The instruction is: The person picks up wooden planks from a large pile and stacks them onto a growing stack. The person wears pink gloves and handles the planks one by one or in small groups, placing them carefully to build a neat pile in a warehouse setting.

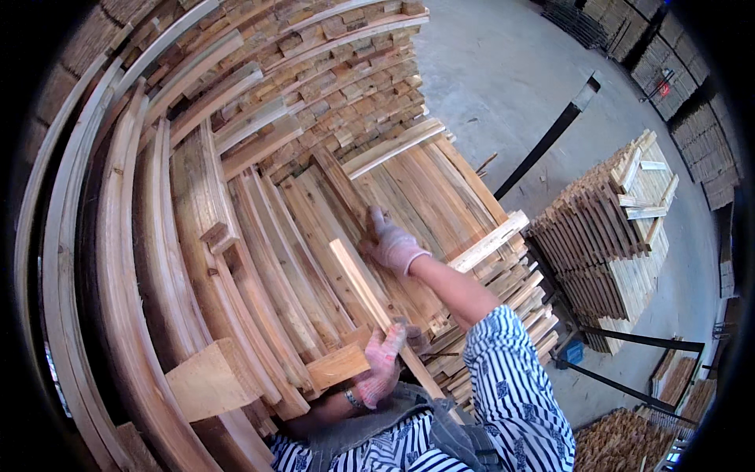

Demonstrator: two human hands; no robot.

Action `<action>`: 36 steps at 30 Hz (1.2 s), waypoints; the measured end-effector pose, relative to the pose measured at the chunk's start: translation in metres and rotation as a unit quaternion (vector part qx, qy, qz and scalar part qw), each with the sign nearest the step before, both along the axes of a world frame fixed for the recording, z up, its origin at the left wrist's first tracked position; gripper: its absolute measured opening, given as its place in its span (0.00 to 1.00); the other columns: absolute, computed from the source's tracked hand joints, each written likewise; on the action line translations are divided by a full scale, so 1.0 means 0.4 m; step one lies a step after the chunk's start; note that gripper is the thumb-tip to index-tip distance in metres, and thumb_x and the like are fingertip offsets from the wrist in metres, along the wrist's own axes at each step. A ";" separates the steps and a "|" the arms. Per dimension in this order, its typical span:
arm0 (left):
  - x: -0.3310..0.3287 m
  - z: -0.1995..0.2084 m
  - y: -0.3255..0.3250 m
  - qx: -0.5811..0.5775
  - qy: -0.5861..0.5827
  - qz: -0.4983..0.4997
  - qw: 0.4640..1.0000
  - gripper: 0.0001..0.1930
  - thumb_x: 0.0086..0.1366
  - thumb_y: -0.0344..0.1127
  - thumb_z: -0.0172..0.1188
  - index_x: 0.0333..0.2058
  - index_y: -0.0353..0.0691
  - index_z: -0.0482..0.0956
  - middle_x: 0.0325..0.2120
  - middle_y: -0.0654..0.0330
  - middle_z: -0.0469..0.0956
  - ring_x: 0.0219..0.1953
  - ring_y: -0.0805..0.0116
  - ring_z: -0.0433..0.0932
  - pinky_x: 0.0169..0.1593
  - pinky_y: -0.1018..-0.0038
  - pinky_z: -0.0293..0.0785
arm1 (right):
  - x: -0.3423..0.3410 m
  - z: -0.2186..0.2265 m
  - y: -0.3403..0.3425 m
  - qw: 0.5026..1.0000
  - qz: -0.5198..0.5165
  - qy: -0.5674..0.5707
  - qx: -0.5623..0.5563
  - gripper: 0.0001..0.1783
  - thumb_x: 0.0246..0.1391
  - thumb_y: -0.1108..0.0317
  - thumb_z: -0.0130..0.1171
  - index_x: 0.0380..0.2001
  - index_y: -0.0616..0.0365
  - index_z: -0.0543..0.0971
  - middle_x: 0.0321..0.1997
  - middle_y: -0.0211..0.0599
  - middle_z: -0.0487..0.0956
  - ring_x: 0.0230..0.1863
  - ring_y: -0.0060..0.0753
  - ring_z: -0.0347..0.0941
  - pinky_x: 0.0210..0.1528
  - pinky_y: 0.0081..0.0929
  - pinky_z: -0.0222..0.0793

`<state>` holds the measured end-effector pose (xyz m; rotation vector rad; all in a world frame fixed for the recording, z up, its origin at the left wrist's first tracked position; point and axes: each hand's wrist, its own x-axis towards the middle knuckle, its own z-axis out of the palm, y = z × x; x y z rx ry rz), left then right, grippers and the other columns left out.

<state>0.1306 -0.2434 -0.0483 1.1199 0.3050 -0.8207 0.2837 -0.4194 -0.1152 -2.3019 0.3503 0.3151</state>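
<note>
My right hand point(393, 242), in a pale knitted glove, reaches across a stack of boards. Its fingers are closed on a narrow brown board point(340, 179) standing partly on edge. Close to my body, my left hand point(381, 363), gloved too, grips a long pale wooden strip point(360, 283); the strip slants over the stack toward my apron, and its lower part runs beside my chest. Under both hands lie wide planks point(413, 185) side by side. Pale crosspieces point(395, 148) rest on them at the far end and at the right point(489, 242).
Long timbers point(118, 228) are piled on the left, with a thick block end point(212, 381) jutting near me. A tall wall of stacked wood point(354, 86) stands behind. To the right are a black post point(546, 141), another plank stack point(602, 244) and a blue container point(571, 354).
</note>
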 end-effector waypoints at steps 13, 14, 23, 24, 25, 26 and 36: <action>0.041 -0.054 -0.008 0.009 0.027 -0.017 0.999 0.17 0.71 0.45 0.51 0.47 0.36 0.71 0.42 0.53 0.76 0.47 0.58 0.77 0.55 0.60 0.74 | -0.113 0.082 -0.061 0.996 -0.018 -0.012 -0.081 0.45 0.56 0.39 0.52 0.66 0.61 0.57 0.68 0.53 0.61 0.69 0.52 0.55 0.69 0.42 0.52; 0.045 -0.094 -0.015 0.080 -0.101 -0.033 0.991 0.18 0.72 0.46 0.50 0.47 0.37 0.71 0.42 0.53 0.76 0.47 0.59 0.76 0.54 0.62 0.74 | -0.086 0.121 -0.078 0.995 -0.017 -0.016 -0.096 0.45 0.57 0.40 0.51 0.66 0.61 0.57 0.69 0.53 0.60 0.70 0.52 0.55 0.68 0.41 0.53; 0.050 -0.062 -0.085 -0.036 0.029 0.107 0.993 0.18 0.71 0.49 0.51 0.47 0.39 0.71 0.42 0.57 0.77 0.44 0.63 0.76 0.46 0.66 0.77 | -0.493 0.190 0.062 0.988 0.030 -0.104 0.112 0.37 0.60 0.54 0.53 0.68 0.52 0.56 0.58 0.59 0.71 0.58 0.57 0.70 0.60 0.41 0.66; 0.056 -0.062 -0.076 -0.002 0.010 0.060 0.998 0.20 0.71 0.47 0.51 0.52 0.38 0.67 0.47 0.56 0.74 0.49 0.63 0.74 0.50 0.67 0.74 | -0.477 0.193 0.042 0.986 0.012 -0.045 0.162 0.36 0.60 0.54 0.53 0.68 0.51 0.56 0.59 0.58 0.70 0.58 0.57 0.70 0.60 0.41 0.66; 0.072 -0.059 -0.066 0.031 -0.012 0.011 0.999 0.23 0.71 0.45 0.52 0.57 0.37 0.64 0.52 0.55 0.72 0.54 0.63 0.71 0.54 0.69 0.71 | -0.449 0.204 0.026 0.978 -0.006 0.012 0.207 0.36 0.60 0.54 0.53 0.68 0.49 0.56 0.59 0.57 0.70 0.58 0.57 0.70 0.60 0.42 0.66; 0.064 -0.060 -0.059 0.017 -0.024 -0.001 1.000 0.24 0.71 0.43 0.52 0.59 0.37 0.62 0.54 0.55 0.69 0.56 0.63 0.69 0.57 0.69 0.68 | -0.423 0.181 0.024 0.991 -0.007 -0.045 0.128 0.34 0.62 0.53 0.50 0.68 0.45 0.56 0.58 0.55 0.71 0.55 0.57 0.71 0.57 0.43 0.68; -0.057 -0.035 0.037 0.023 -0.055 -0.190 0.980 0.27 0.73 0.33 0.48 0.66 0.32 0.53 0.61 0.50 0.64 0.63 0.59 0.64 0.67 0.65 0.60 | -0.027 0.046 -0.011 0.978 -0.097 -0.048 -0.179 0.27 0.60 0.50 0.50 0.59 0.47 0.66 0.50 0.56 0.74 0.48 0.56 0.75 0.51 0.48 0.71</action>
